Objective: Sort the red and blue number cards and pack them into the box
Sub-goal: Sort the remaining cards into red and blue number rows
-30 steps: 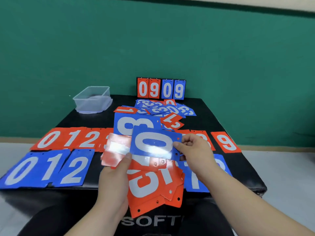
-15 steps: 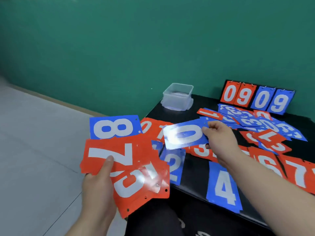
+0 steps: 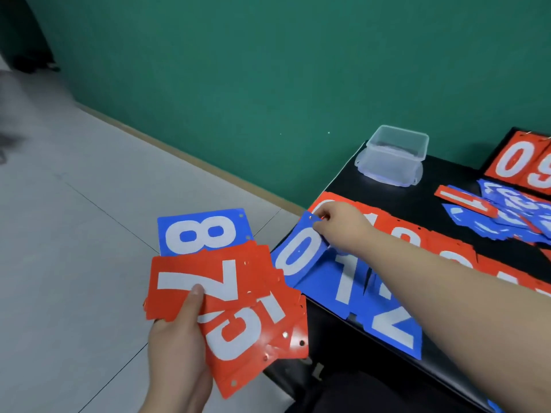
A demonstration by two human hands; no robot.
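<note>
My right hand reaches over the near-left corner of the black desk. Thumb and fingertips pinch the top corner of a blue 0 card, beside its punched hole. The card lies tilted at the left end of a blue row, partly over the blue 1, with the blue 2 further right. Just behind them runs a red row.

My left hand is off the desk, above the floor. It grips a fan of cards, with a red 7 under my thumb, a red 5 below it and a blue 8 at the back.

The clear plastic box stands at the desk's far left corner, well apart from both hands. I cannot tell if it holds any cards. A loose heap of mixed cards lies to the right.

To do this step well, I think the 0 should go down flat and square with its row, clear of the desk edge. I should let go only once it rests. My left thumb should stay firm, since these glossy cards look likely to slide.
</note>
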